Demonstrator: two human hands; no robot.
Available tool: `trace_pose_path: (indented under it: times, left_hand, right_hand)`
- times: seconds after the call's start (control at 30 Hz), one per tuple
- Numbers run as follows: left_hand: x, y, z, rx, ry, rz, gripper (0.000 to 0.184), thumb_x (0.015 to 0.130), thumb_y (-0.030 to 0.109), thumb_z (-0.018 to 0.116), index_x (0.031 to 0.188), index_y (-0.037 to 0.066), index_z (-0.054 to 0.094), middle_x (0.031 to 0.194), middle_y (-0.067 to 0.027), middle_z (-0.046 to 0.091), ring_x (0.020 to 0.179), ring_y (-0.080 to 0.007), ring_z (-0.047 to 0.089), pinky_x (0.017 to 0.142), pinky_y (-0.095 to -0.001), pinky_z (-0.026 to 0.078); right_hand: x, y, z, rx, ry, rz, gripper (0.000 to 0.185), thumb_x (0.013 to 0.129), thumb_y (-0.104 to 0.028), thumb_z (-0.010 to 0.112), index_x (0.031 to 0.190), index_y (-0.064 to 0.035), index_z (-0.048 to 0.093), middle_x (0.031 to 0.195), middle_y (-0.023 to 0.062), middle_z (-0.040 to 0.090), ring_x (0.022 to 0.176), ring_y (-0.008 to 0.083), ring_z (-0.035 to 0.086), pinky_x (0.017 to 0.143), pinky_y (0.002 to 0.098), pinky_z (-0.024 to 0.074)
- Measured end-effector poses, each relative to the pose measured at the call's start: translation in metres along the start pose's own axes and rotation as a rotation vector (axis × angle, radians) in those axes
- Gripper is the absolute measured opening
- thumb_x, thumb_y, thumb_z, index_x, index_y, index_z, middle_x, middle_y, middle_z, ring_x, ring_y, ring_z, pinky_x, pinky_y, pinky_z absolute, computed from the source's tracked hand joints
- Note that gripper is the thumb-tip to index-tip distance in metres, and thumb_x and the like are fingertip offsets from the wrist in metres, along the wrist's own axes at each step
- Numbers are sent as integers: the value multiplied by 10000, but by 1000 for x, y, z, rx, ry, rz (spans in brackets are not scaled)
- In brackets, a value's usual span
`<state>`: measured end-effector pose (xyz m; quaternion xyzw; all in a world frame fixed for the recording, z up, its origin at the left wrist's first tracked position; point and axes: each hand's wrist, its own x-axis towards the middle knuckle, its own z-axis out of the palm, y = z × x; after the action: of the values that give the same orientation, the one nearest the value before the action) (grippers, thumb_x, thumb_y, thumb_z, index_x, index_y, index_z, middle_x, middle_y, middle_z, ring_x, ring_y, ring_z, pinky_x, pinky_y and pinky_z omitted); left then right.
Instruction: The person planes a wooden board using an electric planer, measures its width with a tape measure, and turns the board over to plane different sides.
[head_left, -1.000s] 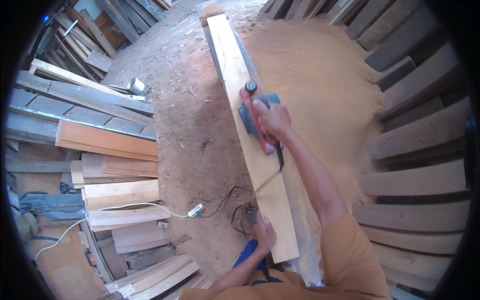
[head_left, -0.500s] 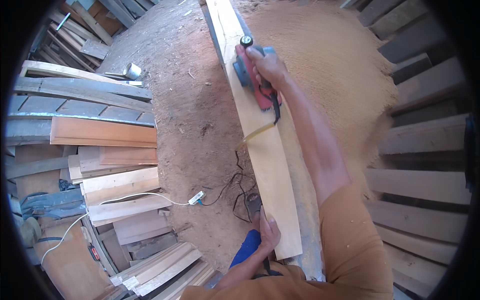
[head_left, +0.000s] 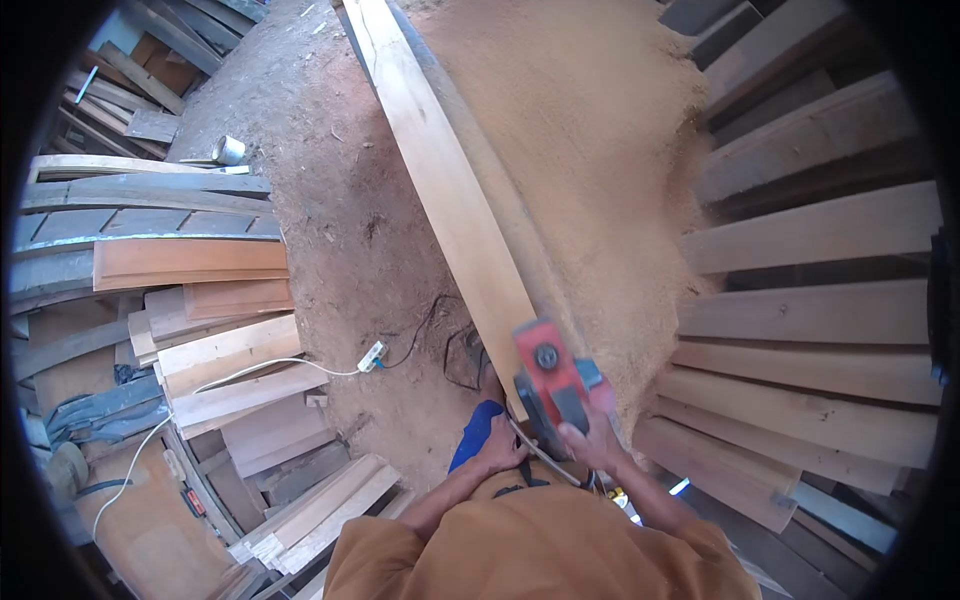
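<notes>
My right hand is closed around the rear handle of a red and grey electric planer. The planer sits over the near end of a long pale wooden board, its round black knob toward the front. Close to my body, my left hand is curled against the near left corner of that board; its fingertips are partly hidden. A cord runs from under the planer past both hands. Beneath the board lies a longer, dusty support beam.
Stacked planks fill the left side, with a white power strip on the dirt floor beside them. More boards line the right. Sawdust covers the ground right of the beam. A white can lies at upper left.
The planer, with my right hand on it, has come back from the far part of the board to its near end. My left hand stays by the near end. The view has shifted.
</notes>
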<state>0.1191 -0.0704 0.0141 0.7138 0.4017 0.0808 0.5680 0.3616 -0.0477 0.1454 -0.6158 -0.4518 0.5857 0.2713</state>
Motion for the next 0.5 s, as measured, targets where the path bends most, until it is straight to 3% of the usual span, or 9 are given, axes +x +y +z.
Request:
trace_pose_path:
  times: [0.1, 0.2, 0.3, 0.4, 0.5]
  left_hand:
    - [-26, -15, 34, 131, -78, -38, 894, 929, 420, 673, 1582, -25, 255, 1511, -356, 359, 1408, -520, 329, 1141, -554, 298]
    - [-26, -29, 40, 155, 58, -128, 973, 967, 475, 634, 1604, -78, 148, 1493, -374, 376, 1355, -532, 400, 1108, -510, 359]
    - [-12, -70, 34, -140, 248, -187, 986, 1032, 512, 545, 1611, -105, 38, 1482, -367, 411, 1288, -511, 491, 1102, -480, 404]
    - [26, -89, 20, -219, 645, -259, 962, 1083, 549, 437, 1616, -108, -22, 1502, -360, 418, 1253, -474, 552, 1114, -447, 428]
    - [83, -36, -50, -818, 749, -264, 840, 1119, 484, 388, 1648, -38, -4, 1602, -328, 327, 1368, -419, 486, 1162, -433, 389]
  right_hand:
    - [-51, 24, 8, 13, 33, -26, 596, 936, -402, 673, 1318, 48, 585, 1127, 257, 705, 1067, 380, 711, 939, 453, 535]
    - [-38, 9, 17, 40, 89, -29, 580, 940, -399, 669, 1290, 58, 595, 1115, 283, 697, 1056, 410, 708, 932, 461, 535]
    - [25, -7, 20, 2, 80, 3, 567, 951, -409, 659, 1247, 72, 610, 1085, 301, 693, 1034, 432, 704, 914, 461, 537]
    - [109, -48, 19, 19, 91, -47, 575, 954, -427, 661, 1195, 94, 625, 1010, 291, 708, 995, 414, 713, 882, 453, 540]
    - [197, -93, 16, -1, 102, -58, 599, 969, -456, 652, 1173, 108, 629, 972, 285, 712, 971, 395, 717, 856, 454, 542]
